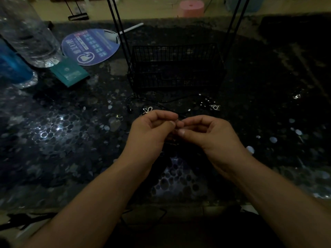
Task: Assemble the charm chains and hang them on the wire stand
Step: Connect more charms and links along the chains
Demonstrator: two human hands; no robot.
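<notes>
Here both hands, left hand and right hand, pinch a tiny chain piece between fingertips, just in front of the wire stand; loose charms lie between them, nearer the right.

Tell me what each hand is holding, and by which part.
The left hand and right hand pinch one small silvery piece between thumb and fingertips. It is too small and dim to tell which part they grip.
</notes>
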